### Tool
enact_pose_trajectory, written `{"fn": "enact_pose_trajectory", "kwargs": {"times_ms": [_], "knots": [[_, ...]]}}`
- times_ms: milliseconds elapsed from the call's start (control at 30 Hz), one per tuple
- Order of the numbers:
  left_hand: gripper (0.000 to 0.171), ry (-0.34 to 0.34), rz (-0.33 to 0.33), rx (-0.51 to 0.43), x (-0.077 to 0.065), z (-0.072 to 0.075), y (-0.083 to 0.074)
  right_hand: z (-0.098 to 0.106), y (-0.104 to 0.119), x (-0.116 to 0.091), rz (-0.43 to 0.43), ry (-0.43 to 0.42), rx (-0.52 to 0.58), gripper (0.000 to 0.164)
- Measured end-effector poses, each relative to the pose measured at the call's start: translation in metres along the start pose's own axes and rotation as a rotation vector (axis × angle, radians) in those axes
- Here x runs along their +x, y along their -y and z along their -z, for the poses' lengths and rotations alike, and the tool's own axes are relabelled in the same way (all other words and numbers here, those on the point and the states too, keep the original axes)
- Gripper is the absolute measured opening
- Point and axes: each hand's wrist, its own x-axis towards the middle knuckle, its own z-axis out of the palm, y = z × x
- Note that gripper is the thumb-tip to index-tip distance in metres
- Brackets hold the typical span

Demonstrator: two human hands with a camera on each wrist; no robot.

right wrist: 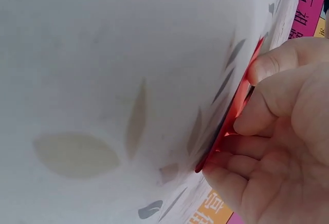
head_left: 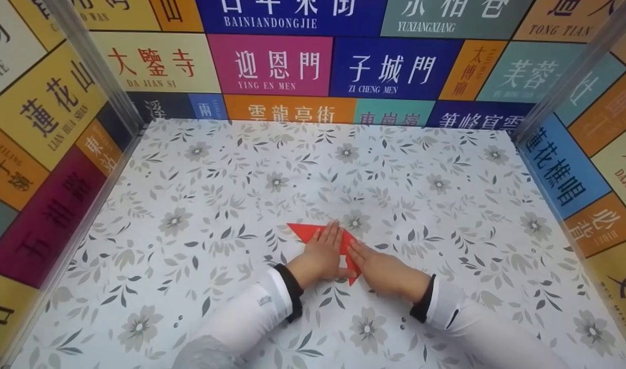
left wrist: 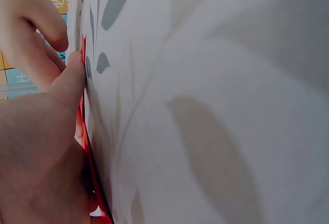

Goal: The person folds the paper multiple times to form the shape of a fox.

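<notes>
A folded piece of red paper, pointed at its upper left and lower ends, lies on the patterned tabletop. My left hand rests over its middle with extended fingers, the thumb lying toward the lower point. Along the paper's right edge, my right hand presses with fingers stretched toward the upper left. In the right wrist view the paper appears as a thin strip beside the right fingers. The left wrist view shows it edge-on under the left hand. Much of the paper is hidden beneath both hands.
A white cover with grey flowers and leaves spreads over the table. Panels of coloured signs stand along the back and both sides. Clear corner posts rise where the panels meet.
</notes>
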Motion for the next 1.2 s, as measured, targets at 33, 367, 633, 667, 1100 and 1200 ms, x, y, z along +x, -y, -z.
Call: {"fn": "enact_pose_trajectory", "kwargs": {"times_ms": [33,367,633,667,1100,1200], "knots": [[0.105,0.003,0.001,0.002,0.0,0.0,0.0,0.002,-0.001,0.0,0.003,-0.014,0.016,0.055],[0.105,0.036,0.015,0.004,-0.001,0.004,-0.001,0.014,-0.023,0.018,0.049,-0.105,0.057,0.054],[0.106,0.037,0.013,0.009,-0.002,0.008,-0.003,0.011,-0.032,0.028,0.015,-0.059,0.024,0.056],[0.106,0.038,0.015,0.005,-0.001,0.008,-0.003,0.01,-0.032,0.029,0.015,-0.06,0.024,0.056],[0.107,0.072,0.041,0.021,0.001,0.007,-0.004,0.008,-0.027,0.031,0.02,-0.053,0.031,0.053],[0.107,0.07,0.043,0.009,0.002,0.008,-0.003,0.006,-0.029,0.026,0.02,-0.052,0.035,0.054]]}}
